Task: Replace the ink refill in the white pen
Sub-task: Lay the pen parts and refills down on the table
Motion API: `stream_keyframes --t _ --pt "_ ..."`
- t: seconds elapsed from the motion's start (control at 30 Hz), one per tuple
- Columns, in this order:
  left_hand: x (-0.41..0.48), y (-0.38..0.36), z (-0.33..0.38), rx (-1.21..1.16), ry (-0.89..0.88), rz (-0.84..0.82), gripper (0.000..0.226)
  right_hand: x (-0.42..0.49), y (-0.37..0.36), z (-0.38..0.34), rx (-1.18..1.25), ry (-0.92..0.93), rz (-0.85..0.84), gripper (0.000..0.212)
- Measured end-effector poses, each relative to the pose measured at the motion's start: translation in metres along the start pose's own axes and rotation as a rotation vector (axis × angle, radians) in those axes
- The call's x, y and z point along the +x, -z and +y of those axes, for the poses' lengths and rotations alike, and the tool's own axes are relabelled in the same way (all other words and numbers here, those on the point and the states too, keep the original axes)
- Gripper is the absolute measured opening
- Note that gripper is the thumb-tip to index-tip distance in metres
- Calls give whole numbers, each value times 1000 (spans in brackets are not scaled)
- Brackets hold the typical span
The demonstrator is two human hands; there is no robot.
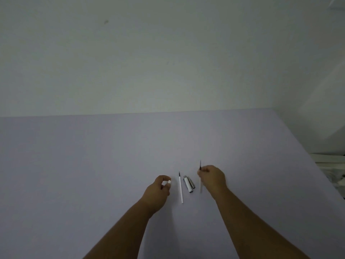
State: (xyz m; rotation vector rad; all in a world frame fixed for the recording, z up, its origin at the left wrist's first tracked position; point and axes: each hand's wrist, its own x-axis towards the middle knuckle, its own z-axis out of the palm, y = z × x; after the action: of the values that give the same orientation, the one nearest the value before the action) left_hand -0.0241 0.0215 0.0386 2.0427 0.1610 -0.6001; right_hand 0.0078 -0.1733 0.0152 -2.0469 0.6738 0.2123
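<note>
My left hand [158, 191] is closed around a white pen part [169, 182], of which only a short end shows past my fingers. A thin ink refill [200, 181] with a dark tip pointing away from me is pinched in my right hand [212, 177], just above the table. Between my hands a second white refill [180, 189] lies flat on the table, dark tip away from me. Right of it lies the white pen cap [188, 185] with its silver clip.
The lavender table [93, 165] runs back to a pale wall [149, 62]. Its right edge slants down to the lower right, with white clutter [330, 165] beyond it.
</note>
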Motion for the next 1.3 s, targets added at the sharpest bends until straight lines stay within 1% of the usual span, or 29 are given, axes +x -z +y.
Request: stream_keyframes --t 0.03,0.07,0.1,0.17,0.3,0.53,0.6,0.7,0.77,0.87,0.93,1.0,1.1,1.17,1.23,1.3 --pt "-1 1 -1 -7 5 6 26 -3 0 5 -168 38 -13 22" --pt "-2 1 -2 -11 8 8 26 -6 -1 9 -260 60 -29 22" --pt "-2 1 -2 -15 8 9 25 -8 -3 13 -296 64 -45 21" --pt "-5 3 -4 -21 9 17 23 -14 -8 16 -289 51 -52 20" --pt "-3 4 -3 -25 -3 18 15 -17 -11 20 -202 31 -4 17" --pt "-5 5 -6 -31 2 25 14 -18 -11 21 -233 57 12 14" --pt "-5 6 -7 -35 1 37 13 -20 -12 19 -257 85 35 13" --pt "-4 8 -7 -30 6 57 18 -23 -19 10 -326 201 63 14" --pt "-4 10 -8 -23 12 76 24 -29 -30 0 -406 288 20 18" --pt "-4 10 -10 -11 15 89 24 -39 -49 -8 -679 372 -37 26" --pt "-5 11 -13 -2 15 94 21 -44 -58 -10 -823 390 -32 25" --pt "-7 14 -16 -4 18 95 19 -47 -64 -10 -872 363 -38 27" --pt "-9 18 -21 -3 23 97 21 -53 -69 -10 -852 344 -29 31" --pt "-10 20 -22 -1 22 96 17 -57 -73 -10 -784 328 -30 30" --pt "-11 21 -23 -1 15 95 13 -61 -75 -14 -668 260 -12 27" --pt "-12 22 -23 5 9 86 12 -62 -72 -22 -479 224 6 27"
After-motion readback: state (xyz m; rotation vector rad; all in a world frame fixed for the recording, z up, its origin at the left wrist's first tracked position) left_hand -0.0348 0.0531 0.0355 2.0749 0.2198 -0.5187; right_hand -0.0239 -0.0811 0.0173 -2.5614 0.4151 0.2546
